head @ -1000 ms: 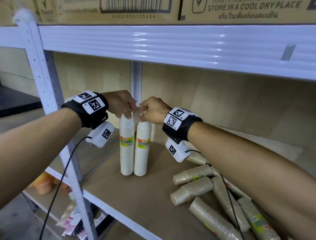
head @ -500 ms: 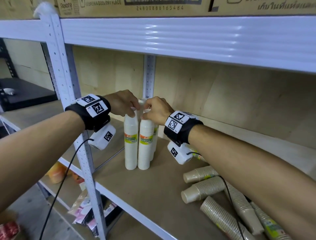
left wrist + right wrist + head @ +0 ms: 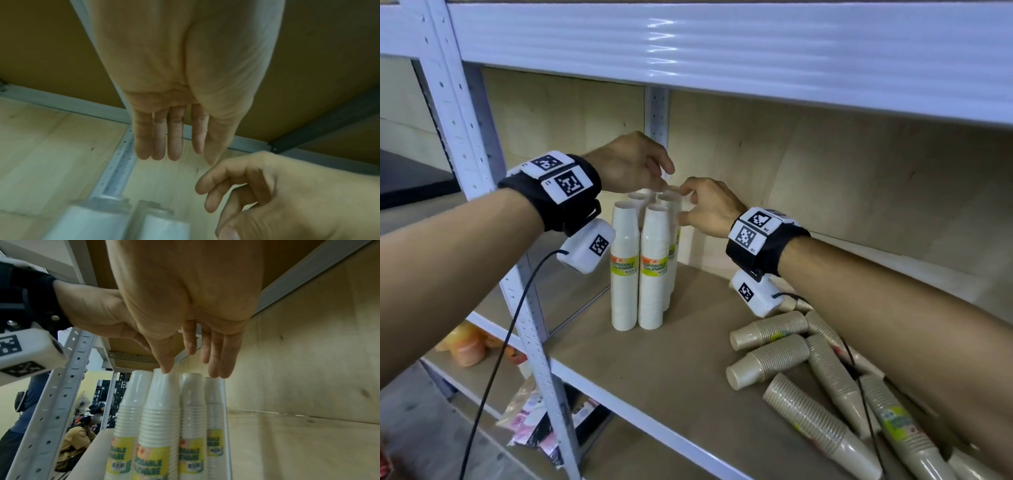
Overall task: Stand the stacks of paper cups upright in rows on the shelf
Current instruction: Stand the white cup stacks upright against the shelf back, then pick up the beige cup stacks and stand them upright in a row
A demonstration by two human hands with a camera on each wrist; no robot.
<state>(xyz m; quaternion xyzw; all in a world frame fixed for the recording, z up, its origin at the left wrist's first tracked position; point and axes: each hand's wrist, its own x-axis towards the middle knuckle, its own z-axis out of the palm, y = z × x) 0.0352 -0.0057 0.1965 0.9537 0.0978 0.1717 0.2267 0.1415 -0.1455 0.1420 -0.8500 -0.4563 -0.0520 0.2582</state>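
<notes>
Several white paper cup stacks (image 3: 650,267) stand upright close together at the left end of the wooden shelf (image 3: 671,370); the right wrist view shows their tops (image 3: 158,402). My left hand (image 3: 654,174) hovers just above them with straight fingers (image 3: 174,146) and holds nothing. My right hand (image 3: 688,202) is beside it, relaxed, its thumb tip (image 3: 166,368) touching the top of one stack. Several brown cup stacks (image 3: 770,363) lie on their sides at the right of the shelf.
A white upper shelf beam (image 3: 722,51) hangs low over the hands. A perforated metal post (image 3: 482,171) stands at the front left and another (image 3: 657,109) behind the white stacks. A cable (image 3: 859,383) trails from my right wrist over the brown stacks.
Both hands gripped the tops of the two front white stacks and set them against the stacks behind. Now both hands have let go and lifted slightly.
</notes>
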